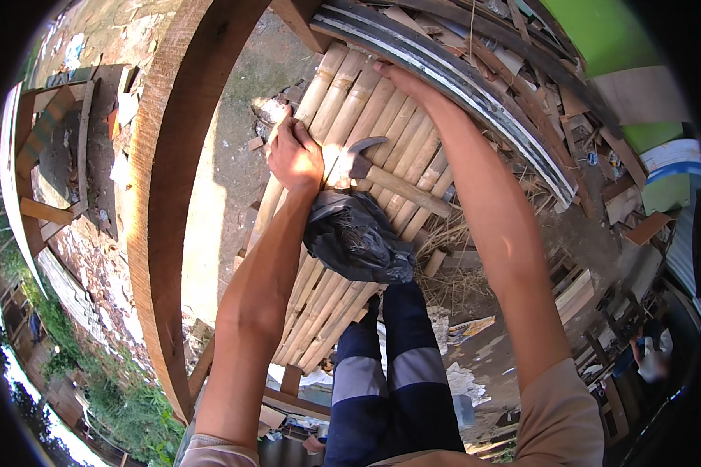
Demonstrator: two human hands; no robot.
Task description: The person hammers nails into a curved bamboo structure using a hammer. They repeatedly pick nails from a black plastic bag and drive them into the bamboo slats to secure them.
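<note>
A panel of pale bamboo slats (382,117) lies side by side in front of me. My left hand (294,156) is at the panel's left edge, its fingers bent over the outer slat. At the far right corner my right hand (403,82) grips the slat ends, its fingertips partly hidden. Between my arms a claw hammer (401,189) rests on the slats, its metal head near my left wrist and its wooden handle pointing right. Just nearer sits an open black plastic bag (331,241) with thin grey pieces inside that look like nails.
A thick wooden beam (163,194) curves up along the left. Beyond the panel runs a long dark-and-white frame piece (475,78). Wood scraps (522,86) are heaped at the far right, and straw (459,272) lies beside my legs. Another person (653,350) is at the right.
</note>
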